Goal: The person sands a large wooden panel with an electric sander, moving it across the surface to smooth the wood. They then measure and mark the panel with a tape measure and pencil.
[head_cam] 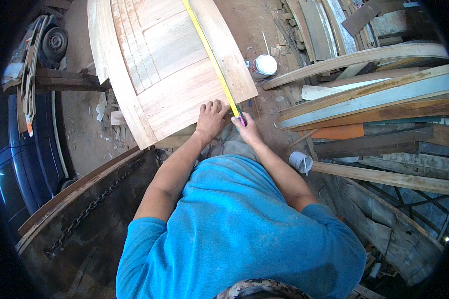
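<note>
A pale wooden door panel (183, 95) with grooved slats extends away from me. The yellow blade of a tape measure (214, 56) runs lengthwise over it, close to the right stile (224, 48). My right hand (247, 129) grips the tape measure's case, partly hidden by the fingers, just off the panel's near end. My left hand (210, 117) lies on the near edge of the panel, left of the blade. Its fingers point forward over the wood, and its thumb is beside the tape. Sawdust lies in the grooves at the panel's left.
Lidded white bucket (264, 66) stands right of the panel; a smaller white container (301, 163) is nearer. Stacked boards (370, 99) and a curved wooden piece (355, 59) fill the right side. At left are a dark blue vehicle (22, 149), a wheel (55, 43) and a chain (93, 205).
</note>
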A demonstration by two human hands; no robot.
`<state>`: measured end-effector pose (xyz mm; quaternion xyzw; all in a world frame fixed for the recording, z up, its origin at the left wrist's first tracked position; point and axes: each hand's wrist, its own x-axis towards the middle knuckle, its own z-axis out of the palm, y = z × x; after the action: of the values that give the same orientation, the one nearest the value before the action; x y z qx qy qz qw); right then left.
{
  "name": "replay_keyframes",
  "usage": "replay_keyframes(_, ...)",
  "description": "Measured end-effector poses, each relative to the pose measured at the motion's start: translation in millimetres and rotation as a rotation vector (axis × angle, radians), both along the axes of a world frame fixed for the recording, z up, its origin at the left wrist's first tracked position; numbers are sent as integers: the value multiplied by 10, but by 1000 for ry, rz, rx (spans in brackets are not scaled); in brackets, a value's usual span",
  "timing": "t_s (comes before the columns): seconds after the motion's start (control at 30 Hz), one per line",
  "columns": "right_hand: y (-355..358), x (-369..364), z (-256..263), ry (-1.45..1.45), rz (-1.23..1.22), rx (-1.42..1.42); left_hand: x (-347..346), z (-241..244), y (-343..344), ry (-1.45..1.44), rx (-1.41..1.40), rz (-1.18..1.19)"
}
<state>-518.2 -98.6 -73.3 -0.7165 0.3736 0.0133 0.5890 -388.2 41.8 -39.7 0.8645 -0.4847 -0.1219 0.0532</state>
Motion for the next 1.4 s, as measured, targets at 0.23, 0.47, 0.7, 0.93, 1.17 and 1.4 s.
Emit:
replay_keyframes(0.23, -8, -9, -114, -2, 10, -10, 9, -3, -4, 19, -1, 1)
replay_keyframes(0.47, 44, -1, -19, -9, 15, -46, 3, -15, 22, 37, 20, 12)
replay_keyframes(0.7, -3, 162, -36, -59, 56, -39, -57, -21, 333, 95, -129, 163)
replay_keyframes(0.93, -70, 1149, 530, -113, 45, 252, 161, 149, 1695, 131, -269, 766)
replay_keyframes(1.17, 78, 2229, 677, -101, 87, 204, 278, -148, 2735, 108, -180, 1084)
replay_keyframes(1.4, 127, 3699, 760, -99, 99, 238, 503, -212, 2839, 354, -268, 1166)
